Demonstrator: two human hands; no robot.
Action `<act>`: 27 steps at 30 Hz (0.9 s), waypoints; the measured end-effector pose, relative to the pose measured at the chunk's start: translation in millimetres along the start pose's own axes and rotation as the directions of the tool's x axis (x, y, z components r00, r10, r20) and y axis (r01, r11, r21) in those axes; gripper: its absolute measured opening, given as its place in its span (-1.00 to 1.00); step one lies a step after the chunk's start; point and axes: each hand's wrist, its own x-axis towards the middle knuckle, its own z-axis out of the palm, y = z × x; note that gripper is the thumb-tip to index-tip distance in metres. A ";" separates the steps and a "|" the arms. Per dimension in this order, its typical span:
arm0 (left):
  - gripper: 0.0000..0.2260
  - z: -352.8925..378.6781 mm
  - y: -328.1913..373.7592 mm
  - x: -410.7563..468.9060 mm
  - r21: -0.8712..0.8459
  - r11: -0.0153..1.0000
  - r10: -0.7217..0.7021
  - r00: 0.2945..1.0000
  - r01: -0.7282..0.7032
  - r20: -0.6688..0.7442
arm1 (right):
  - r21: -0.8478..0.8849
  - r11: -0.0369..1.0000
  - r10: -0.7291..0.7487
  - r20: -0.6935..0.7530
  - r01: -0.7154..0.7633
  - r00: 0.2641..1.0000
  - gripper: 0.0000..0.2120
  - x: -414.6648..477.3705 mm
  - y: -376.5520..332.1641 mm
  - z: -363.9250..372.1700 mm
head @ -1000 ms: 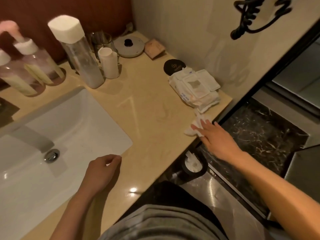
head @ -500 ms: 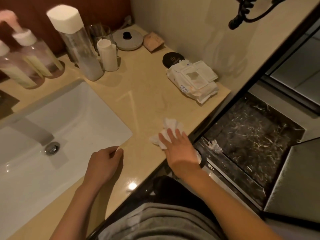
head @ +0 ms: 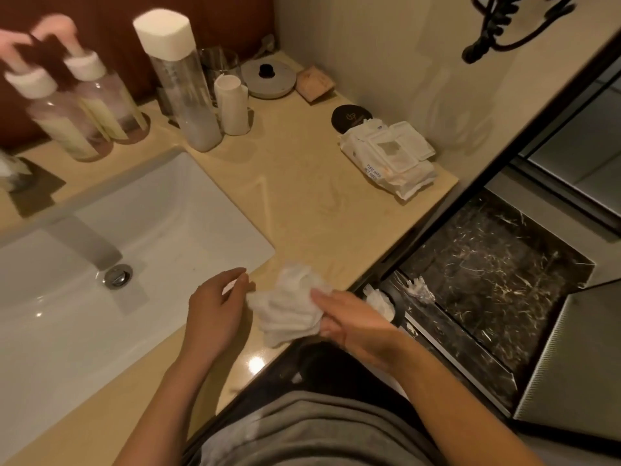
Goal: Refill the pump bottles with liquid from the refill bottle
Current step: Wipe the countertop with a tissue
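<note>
Beige stone countertop, glossy, light glint near front edge. White rectangular undermount sink, metal drain, flat square faucet. Red-brown wall panel behind. Pale beige wall at right, black coiled cord hanging. Black frame along wall edge. Dark white-veined marble floor below. Warm dim lighting.

"PURE WATER" on white wipes pack
</note>
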 end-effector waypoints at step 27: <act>-0.87 14.5 39.9 -52.8 -0.182 0.950 0.218 0.956 -0.255 -0.198 | -0.406 0.869 -0.495 -0.748 0.284 0.442 -0.86 0.2 30.7 2.0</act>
